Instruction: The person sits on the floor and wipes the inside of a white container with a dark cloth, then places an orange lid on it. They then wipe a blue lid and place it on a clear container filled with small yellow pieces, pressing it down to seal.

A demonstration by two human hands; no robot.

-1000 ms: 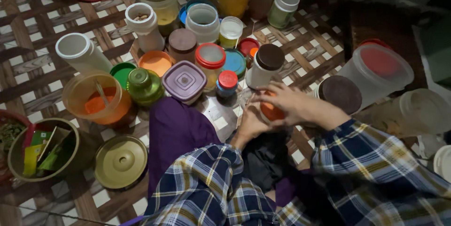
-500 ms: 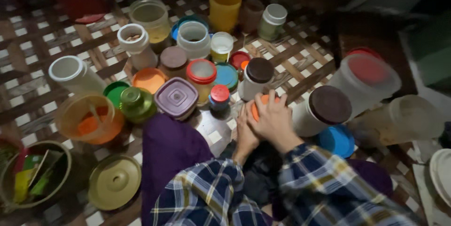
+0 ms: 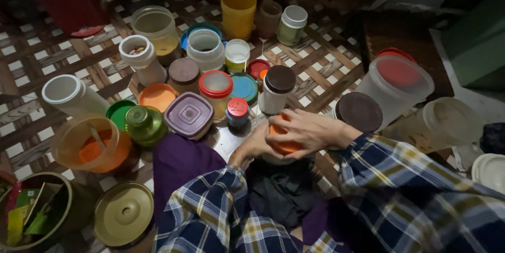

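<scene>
The right hand (image 3: 307, 129) clasps the orange lid (image 3: 281, 137) from above while the left hand (image 3: 254, 145) steadies the small jar (image 3: 273, 157) under it, low on the floor (image 3: 336, 69) by the person's lap. A level lid and firm hold below should suit the turning. The jar stands upright, lid facing up.

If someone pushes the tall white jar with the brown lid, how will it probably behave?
The white jar is tall and narrow, so a push near its brown lid would probably tip it. It looks like plastic, so likely light and not fragile. On its side it might roll.
</scene>
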